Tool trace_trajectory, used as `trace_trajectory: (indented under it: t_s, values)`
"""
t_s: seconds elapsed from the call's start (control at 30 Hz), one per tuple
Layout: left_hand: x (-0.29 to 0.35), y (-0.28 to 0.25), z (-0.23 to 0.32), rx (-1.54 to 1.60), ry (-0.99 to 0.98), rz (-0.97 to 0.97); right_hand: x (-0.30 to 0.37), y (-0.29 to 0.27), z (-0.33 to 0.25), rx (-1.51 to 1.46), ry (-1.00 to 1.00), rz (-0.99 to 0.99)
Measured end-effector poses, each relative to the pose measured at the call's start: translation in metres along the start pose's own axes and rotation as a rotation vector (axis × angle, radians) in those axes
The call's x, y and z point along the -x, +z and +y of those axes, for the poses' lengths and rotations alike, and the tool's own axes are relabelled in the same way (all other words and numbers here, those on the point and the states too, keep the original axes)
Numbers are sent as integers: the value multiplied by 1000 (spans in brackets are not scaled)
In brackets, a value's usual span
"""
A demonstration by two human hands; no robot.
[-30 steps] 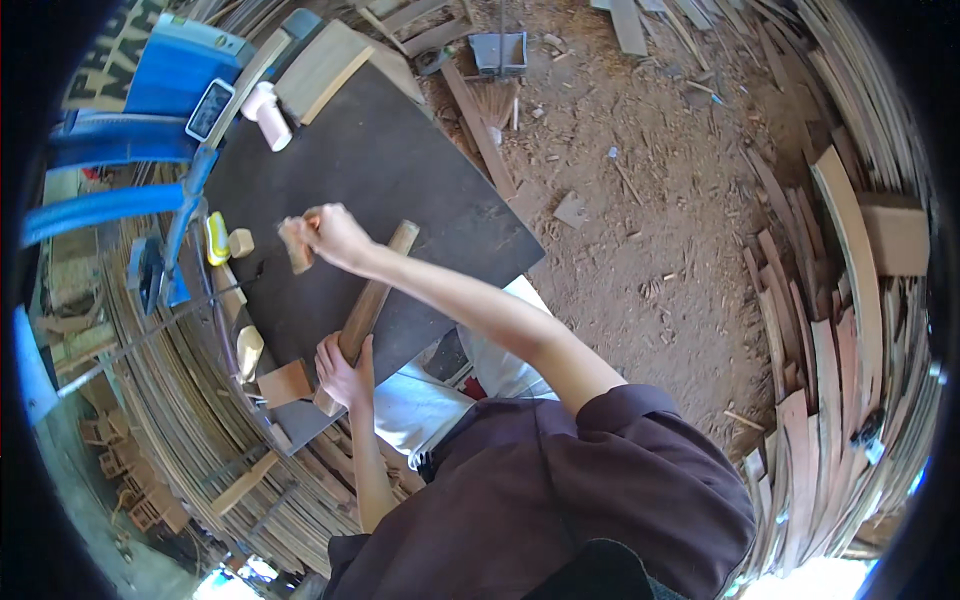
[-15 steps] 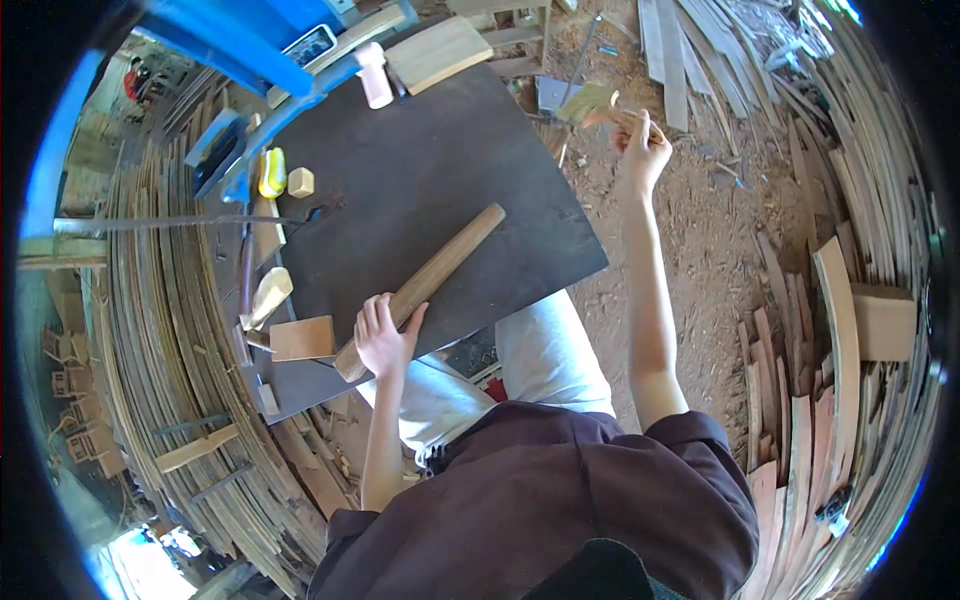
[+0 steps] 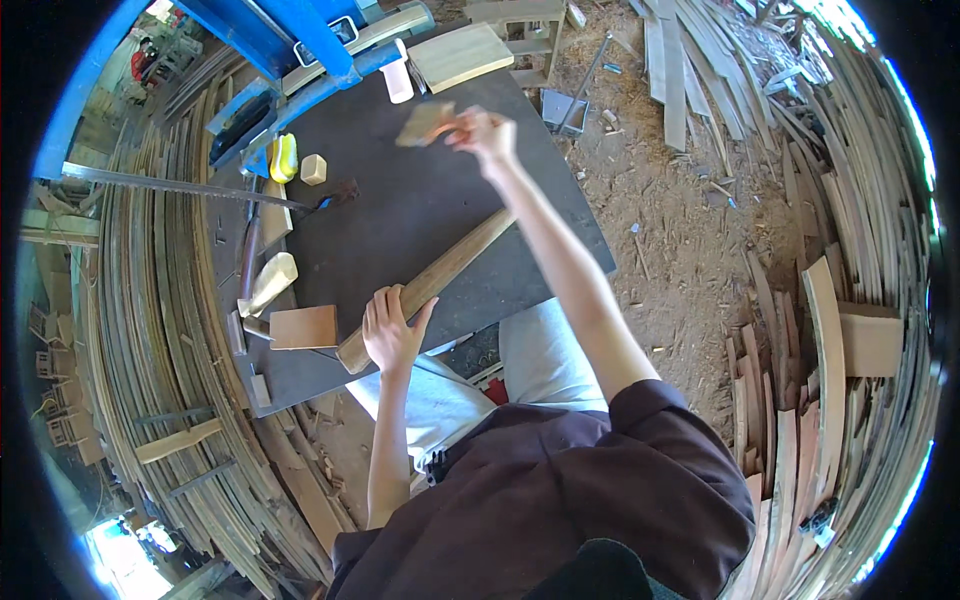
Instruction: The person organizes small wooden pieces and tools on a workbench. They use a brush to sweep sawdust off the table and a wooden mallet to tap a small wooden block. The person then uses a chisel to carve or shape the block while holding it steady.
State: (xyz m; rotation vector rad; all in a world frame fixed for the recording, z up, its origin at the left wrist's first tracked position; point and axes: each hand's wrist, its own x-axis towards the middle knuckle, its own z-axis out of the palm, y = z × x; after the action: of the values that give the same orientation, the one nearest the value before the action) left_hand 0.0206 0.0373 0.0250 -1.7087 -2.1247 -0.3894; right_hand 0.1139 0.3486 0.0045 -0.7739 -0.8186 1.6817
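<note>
A long tapered wooden bar point(image 3: 440, 275) lies slantwise on the dark machine table point(image 3: 400, 210). Over its near end my left hand point(image 3: 392, 330) is closed, thumb on one side and fingers on the other. My right hand point(image 3: 487, 138) is raised above the far part of the table. It grips a small flat tan piece with a reddish-orange part point(image 3: 428, 124), blurred, so its kind is unclear. My right forearm passes over the bar's far end.
A toothed saw blade point(image 3: 190, 185) meets the table at left, near the blue machine frame point(image 3: 320, 40). Around it are a yellow object point(image 3: 285, 158), a wooden block point(image 3: 304, 328) and a mallet-like wooden piece point(image 3: 272, 280). A board point(image 3: 460, 58) and a pale bottle point(image 3: 397, 80) stand at the far edge.
My right hand has swung left with the tan piece, from over the floor beside the table to above the table. My left hand stays on the bar.
</note>
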Motion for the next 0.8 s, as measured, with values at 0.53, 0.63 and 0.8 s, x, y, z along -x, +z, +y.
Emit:
trace_trajectory:
  t_s: [0.53,0.63,0.8]
  values:
    - [-2,-3,2,61,-60,-14,5,-26,-27,87,30,-70]
    - [-6,-4,2,63,-40,-1,-28,-30,-12,27,6,19]
    - [-2,-2,2,58,-51,2,-56,-83,-62,101,-327,357]
